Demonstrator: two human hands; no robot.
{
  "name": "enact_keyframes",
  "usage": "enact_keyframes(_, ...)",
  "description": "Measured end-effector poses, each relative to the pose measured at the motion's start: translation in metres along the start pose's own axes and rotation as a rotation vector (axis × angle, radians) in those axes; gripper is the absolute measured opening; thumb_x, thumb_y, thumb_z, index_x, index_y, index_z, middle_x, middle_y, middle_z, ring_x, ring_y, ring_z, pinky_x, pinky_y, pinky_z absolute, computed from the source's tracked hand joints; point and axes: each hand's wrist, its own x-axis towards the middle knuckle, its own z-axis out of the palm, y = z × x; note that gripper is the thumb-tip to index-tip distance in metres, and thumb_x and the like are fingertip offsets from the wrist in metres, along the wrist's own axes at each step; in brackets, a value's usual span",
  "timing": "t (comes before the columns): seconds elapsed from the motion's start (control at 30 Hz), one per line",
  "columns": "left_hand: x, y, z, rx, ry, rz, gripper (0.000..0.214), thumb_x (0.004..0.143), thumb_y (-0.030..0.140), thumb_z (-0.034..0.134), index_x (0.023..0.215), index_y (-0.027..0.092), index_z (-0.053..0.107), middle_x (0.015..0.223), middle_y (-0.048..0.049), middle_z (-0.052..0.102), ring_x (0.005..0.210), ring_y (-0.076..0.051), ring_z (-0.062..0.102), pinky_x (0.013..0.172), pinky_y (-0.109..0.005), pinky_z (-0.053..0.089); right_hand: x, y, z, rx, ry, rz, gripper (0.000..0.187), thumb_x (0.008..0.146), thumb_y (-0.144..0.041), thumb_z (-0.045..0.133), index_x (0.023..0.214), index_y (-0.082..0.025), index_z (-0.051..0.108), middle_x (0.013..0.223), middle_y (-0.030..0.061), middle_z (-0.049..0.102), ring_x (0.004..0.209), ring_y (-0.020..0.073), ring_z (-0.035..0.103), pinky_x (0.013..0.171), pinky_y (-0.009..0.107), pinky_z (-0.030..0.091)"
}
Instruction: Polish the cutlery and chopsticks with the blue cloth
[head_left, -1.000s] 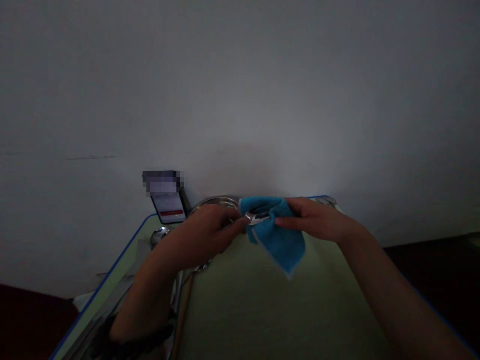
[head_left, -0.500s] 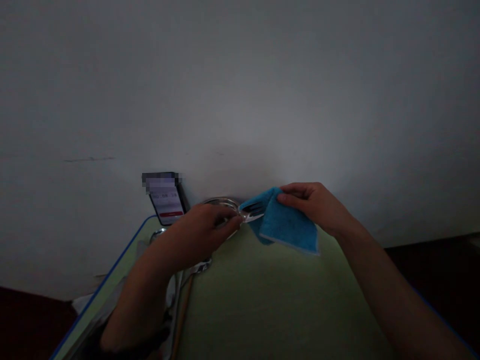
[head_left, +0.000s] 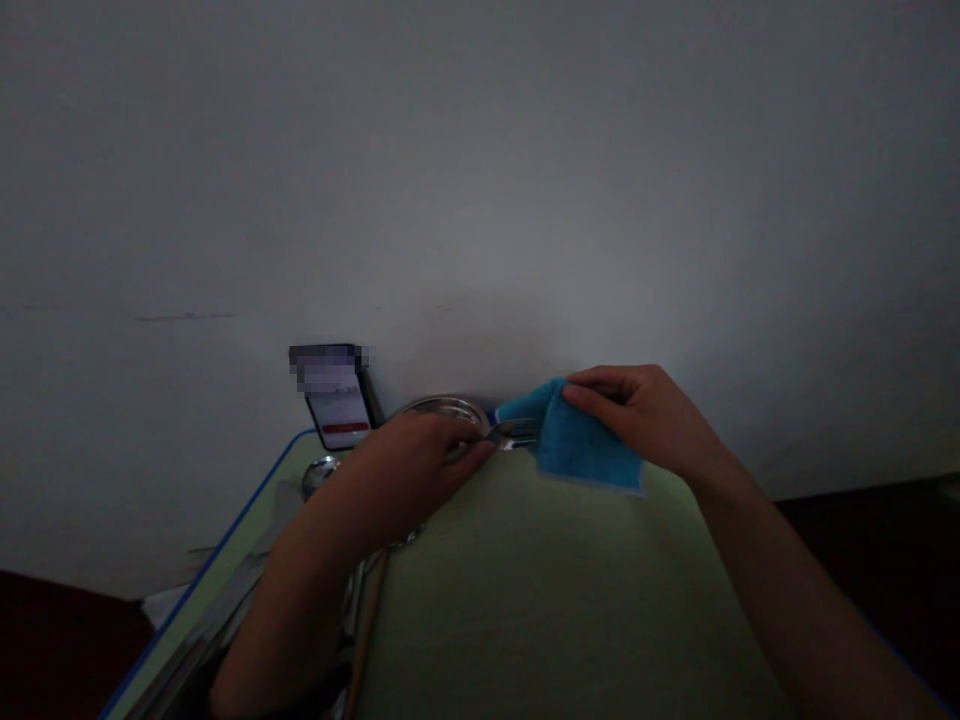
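Head: left hand (head_left: 416,460) partly hides metal dish (head_left: 451,404).

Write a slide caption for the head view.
Left hand holding a fork, right hand pinching a blue cloth over a table.

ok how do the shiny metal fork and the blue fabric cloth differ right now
Look: the shiny metal fork is silvery and reflective; the blue fabric cloth is matte with a paler edge. Pose: the fork's tines point right, while the cloth droops in a fold. Hold: the fork is in the grip of the left hand, the cloth in that of the right hand. Both are above the green, blue-edged table.
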Motion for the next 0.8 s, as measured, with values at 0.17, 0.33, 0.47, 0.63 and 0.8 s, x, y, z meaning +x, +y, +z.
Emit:
enact_keyframes(0.17, -0.0003, -0.0003, 0.002, 0.04, 0.001, 0.017, 0.038, 0.088, 0.042, 0.035, 0.093, 0.022, 0.066, 0.081, -0.0024, 0.067, 0.071, -0.016, 0.058, 0.056, -0.023, 0.035, -0.0007, -0.0012, 0.0023, 0.099, -0.191, -0.003, 0.03, 0.081, -0.044, 0.05, 0.095, -0.022, 0.065, 0.086, 0.0008, 0.068, 0.074, 0.015, 0.061, 0.061, 0.025, 0.045)
enact_keyframes(0.33, 0.0004, -0.0007, 0.0023, 0.048, 0.022, 0.0, 0.035, 0.088, 0.04, 0.036, 0.091, 0.021, 0.066, 0.077, -0.0019, 0.067, 0.064, -0.014, 0.057, 0.053, -0.022, 0.033, -0.0003, -0.0015, 0.0008, -0.024, -0.399, -0.074, 0.033, 0.085, -0.043, 0.041, 0.092, -0.019, 0.063, 0.08, 0.0012, 0.064, 0.066, 0.0122, 0.056, 0.056, 0.023, 0.04)
enact_keyframes(0.47, 0.0007, -0.0006, 0.0007, 0.023, 0.027, -0.018, 0.035, 0.087, 0.041, 0.037, 0.097, 0.022, 0.065, 0.079, -0.0016, 0.067, 0.061, -0.013, 0.056, 0.053, -0.022, 0.034, 0.0005, -0.001, -0.0006, -0.052, -0.408, -0.101, 0.034, 0.086, -0.042, 0.04, 0.089, -0.017, 0.062, 0.075, 0.0006, 0.061, 0.064, 0.0109, 0.051, 0.056, 0.023, 0.038)
enact_keyframes(0.63, -0.0001, 0.0002, 0.0009, 0.022, 0.013, -0.015, 0.035, 0.086, 0.042, 0.038, 0.096, 0.023, 0.065, 0.077, -0.0008, 0.066, 0.062, -0.013, 0.056, 0.053, -0.022, 0.033, -0.0013, -0.0014, -0.0002, 0.003, -0.509, -0.096, 0.031, 0.084, -0.041, 0.044, 0.094, -0.019, 0.062, 0.077, 0.0005, 0.061, 0.064, 0.0111, 0.05, 0.055, 0.022, 0.037)
enact_keyframes(0.8, -0.0003, -0.0011, 0.0025, 0.026, 0.005, -0.01, 0.036, 0.086, 0.042, 0.037, 0.096, 0.022, 0.065, 0.076, -0.0012, 0.066, 0.062, -0.013, 0.056, 0.053, -0.022, 0.033, -0.0003, 0.0022, -0.0003, 0.022, -0.529, -0.067, 0.029, 0.083, -0.039, 0.045, 0.091, -0.018, 0.063, 0.073, -0.0003, 0.06, 0.061, 0.0105, 0.048, 0.053, 0.022, 0.036)
